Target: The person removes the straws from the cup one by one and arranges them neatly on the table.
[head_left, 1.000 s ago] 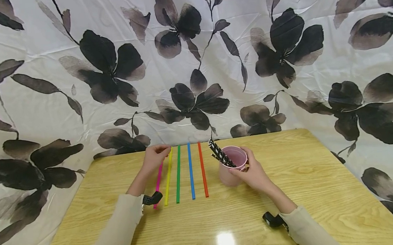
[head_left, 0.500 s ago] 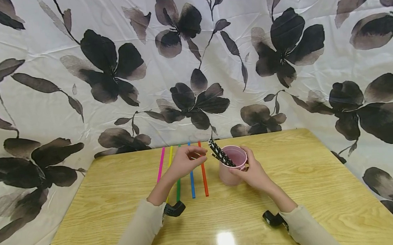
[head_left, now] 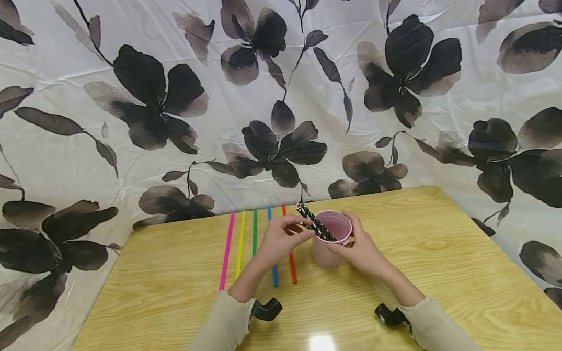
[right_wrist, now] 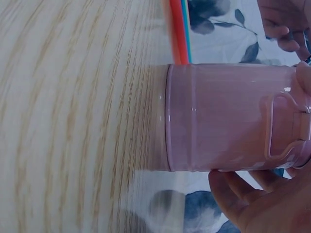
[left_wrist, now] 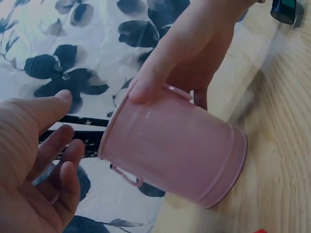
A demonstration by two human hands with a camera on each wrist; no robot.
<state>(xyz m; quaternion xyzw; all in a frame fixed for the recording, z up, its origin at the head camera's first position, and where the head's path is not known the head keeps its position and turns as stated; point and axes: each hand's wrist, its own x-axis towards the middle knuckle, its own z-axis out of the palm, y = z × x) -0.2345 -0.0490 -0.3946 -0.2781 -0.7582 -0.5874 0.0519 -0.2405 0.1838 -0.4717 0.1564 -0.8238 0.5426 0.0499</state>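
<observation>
On the wooden table [head_left: 458, 251], we judge the work to be part done. We see the pink cup [head_left: 326, 256] standing upright, gripped near its rim by the right hand [head_left: 363, 249]. The left hand [head_left: 280, 242] is at the black-and-white straws [head_left: 326, 231] that lean out of the cup; its thumb and fingers are apart and pinch nothing, though we cannot tell whether they touch a straw. To the cup's left we count five straws laid out in a row: magenta [head_left: 227, 251], yellow [head_left: 240, 245], green [head_left: 255, 233], blue [head_left: 275, 276] and red [head_left: 293, 269]. That row looks finished to us; the patterned bundle, we reckon, is what remains, none of it laid out yet.
</observation>
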